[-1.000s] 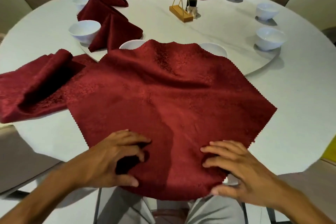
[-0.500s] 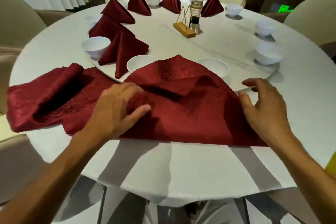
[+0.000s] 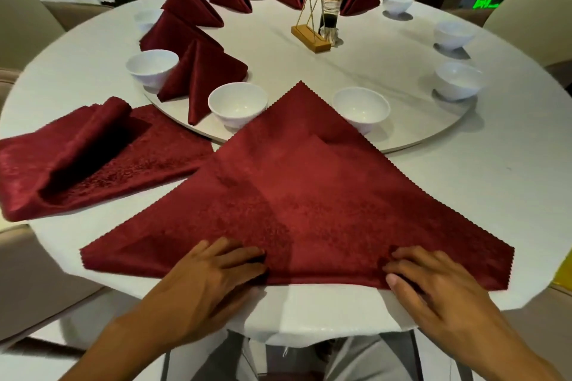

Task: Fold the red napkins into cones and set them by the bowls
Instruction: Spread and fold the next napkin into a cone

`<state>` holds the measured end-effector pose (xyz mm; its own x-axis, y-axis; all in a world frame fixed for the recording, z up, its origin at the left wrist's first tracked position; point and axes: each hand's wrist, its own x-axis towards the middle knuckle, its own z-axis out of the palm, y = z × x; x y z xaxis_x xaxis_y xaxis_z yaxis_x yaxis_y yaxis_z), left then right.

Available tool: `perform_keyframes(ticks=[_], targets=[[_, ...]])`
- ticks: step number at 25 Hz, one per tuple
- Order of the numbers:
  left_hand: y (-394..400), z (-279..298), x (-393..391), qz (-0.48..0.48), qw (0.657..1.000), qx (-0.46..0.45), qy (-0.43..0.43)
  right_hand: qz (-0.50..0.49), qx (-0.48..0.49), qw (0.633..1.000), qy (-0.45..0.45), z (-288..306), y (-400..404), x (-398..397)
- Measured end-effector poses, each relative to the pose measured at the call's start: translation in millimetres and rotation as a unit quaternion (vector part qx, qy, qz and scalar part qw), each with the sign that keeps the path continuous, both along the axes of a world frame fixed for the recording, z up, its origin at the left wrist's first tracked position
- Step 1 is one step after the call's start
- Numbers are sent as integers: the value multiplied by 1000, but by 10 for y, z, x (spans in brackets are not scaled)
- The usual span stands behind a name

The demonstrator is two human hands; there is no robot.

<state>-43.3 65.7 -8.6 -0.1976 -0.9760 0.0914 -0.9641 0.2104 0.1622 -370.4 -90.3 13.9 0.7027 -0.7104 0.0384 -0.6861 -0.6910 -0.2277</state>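
Triangle pressed flat at the desk's near edge, cone fold still ahead.

The napkin (image 3: 309, 207) lies folded in a triangle, tip between two bowls (image 3: 237, 103). The left hand (image 3: 213, 281) and right hand (image 3: 433, 284) each keep a released grip, fingers flat on the fold. That fold runs right along the desk (image 3: 464, 182) rim, so a careless tug could drag it off, and the tip may nudge a bowl.
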Motion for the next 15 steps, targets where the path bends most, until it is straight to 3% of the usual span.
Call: perform_keyframes(ticks=[5, 9, 15], targets=[[-50, -23, -115, 78, 996, -8, -33, -23, -44, 998, -50, 148, -118, 690], [-194, 37, -169, 124, 991, -4, -56, -14, -38, 999, -14, 88, -517, 1553], [-438, 79, -158, -6, 997, -44, -60, -4, 3, 998, 65, -55, -920, 2091]])
